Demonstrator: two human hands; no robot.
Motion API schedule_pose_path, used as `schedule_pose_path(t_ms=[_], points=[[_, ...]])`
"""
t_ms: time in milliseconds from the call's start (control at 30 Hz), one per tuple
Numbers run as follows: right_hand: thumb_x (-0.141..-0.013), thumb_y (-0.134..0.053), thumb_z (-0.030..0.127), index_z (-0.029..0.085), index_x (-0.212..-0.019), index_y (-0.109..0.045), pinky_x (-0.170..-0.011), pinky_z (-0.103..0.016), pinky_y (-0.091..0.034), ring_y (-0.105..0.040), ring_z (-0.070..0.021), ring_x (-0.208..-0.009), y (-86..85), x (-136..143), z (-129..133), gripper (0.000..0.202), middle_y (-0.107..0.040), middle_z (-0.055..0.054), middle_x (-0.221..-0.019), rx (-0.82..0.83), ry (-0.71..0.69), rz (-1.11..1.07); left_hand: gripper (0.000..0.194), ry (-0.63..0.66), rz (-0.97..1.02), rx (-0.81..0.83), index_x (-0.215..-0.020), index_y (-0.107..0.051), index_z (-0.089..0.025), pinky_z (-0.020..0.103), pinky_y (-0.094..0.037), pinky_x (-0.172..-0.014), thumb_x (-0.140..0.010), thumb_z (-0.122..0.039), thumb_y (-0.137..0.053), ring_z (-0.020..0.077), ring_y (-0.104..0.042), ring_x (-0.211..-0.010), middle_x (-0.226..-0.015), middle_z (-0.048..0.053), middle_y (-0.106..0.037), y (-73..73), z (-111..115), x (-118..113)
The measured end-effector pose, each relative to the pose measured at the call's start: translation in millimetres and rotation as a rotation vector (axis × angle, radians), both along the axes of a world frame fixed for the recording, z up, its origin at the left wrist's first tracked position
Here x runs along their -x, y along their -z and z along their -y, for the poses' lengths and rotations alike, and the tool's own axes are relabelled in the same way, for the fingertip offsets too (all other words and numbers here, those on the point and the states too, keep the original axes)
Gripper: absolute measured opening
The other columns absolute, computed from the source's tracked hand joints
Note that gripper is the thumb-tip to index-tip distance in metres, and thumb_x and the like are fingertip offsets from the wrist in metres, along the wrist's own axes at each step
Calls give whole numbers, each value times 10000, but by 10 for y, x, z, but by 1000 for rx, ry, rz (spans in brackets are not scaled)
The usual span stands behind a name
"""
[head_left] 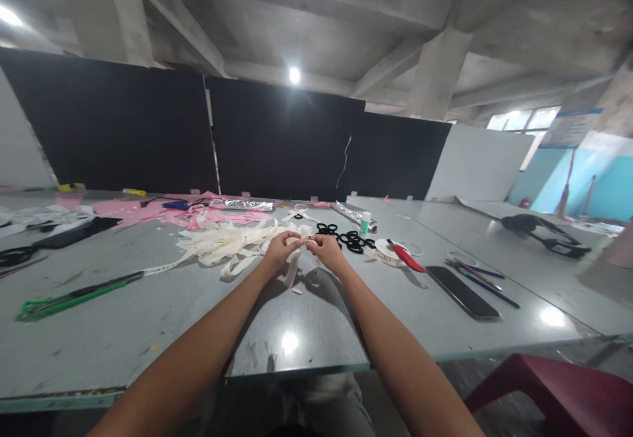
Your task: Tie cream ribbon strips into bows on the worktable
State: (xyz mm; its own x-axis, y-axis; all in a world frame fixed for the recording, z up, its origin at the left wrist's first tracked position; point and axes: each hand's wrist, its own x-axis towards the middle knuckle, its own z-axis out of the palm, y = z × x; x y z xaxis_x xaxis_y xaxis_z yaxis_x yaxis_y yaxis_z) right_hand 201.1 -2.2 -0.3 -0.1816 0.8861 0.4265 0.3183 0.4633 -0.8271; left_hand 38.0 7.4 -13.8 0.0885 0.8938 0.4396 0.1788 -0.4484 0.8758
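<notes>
Right now, the left hand point(283, 250) and the right hand point(324, 250) are close together over the gray table point(314, 331). Each one seems to pinch a bit of cream ribbon point(293, 269) between thumb and finger. The ribbon is in the small space between the two hands, and one end hangs down below them. The fingers cover the middle, so I cannot tell if it is tied, folded or flat.

This one piece looks started but not done, because both hands are busy with it. A lot seems to be left. A big messy heap of cream ribbon strips point(210, 244) lies just beside the left hand, and those strips look loose. Near the right hand there is a bunch of black rings point(354, 242), and I see no ribbon on them. A ribbon roll point(388, 253) lies farther right, with ribbon on it, so that is not used up. A red-handled tool point(408, 258) rests against it.

As for what is done, I cannot pick out a pile of finished pieces. A tiny white scrap point(297, 291) lies below the hands, so maybe some cutting is done.
</notes>
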Motion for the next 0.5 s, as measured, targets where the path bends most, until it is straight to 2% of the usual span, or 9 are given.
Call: schedule_pose_path(t_ms=[100, 167, 300, 400, 500], points=[[-686, -564, 348, 122, -732, -678, -484, -214, -282, -370, -86, -495, -5, 15, 8, 257, -520, 30, -547, -35, 46, -15, 203, -237, -157, -263, -824, -638, -192, 314, -408, -792, -720, -365, -615, 195, -569, -871, -873, 33, -641, -68, 55, 3], [-684, -557, 331, 122, -728, -683, -495, -215, -291, -387, -92, -504, -3, 26, 7, 248, -532, 26, -550, -64, 69, -6, 127, -324, -294, -380, -772, -645, -210, 350, -368, -876, -744, -324, -594, 212, -553, -951, -918, 39, -646, -116, 118, 4], [-692, -550, 313, 124, -710, -677, -577, -225, -358, -473, -115, -577, -7, 31, 7, 229, -608, -4, -623, -143, 84, -21, 117, -344, -476, -448, -794, -669, -244, 400, -273, -940, -777, -325, -588, 216, -559, -969, -935, 26, -674, -170, 240, -24], [-702, -551, 320, 125, -724, -677, -616, -235, -385, -515, -132, -622, -17, 24, 18, 233, -647, -24, -682, -169, 97, -32, 139, -350, -498, -434, -815, -676, -257, 414, -229, -943, -796, -351, -577, 213, -571, -957, -933, 15, -695, -176, 277, -46], [-701, -554, 318, 125, -734, -681, -588, -232, -379, -512, -132, -604, -25, 24, 32, 233, -650, -26, -675, -174, 112, -9, 146, -347, -507, -427, -818, -679, -264, 410, -219, -933, -796, -366, -578, 209, -578, -953, -937, 3, -705, -176, 277, -45]])
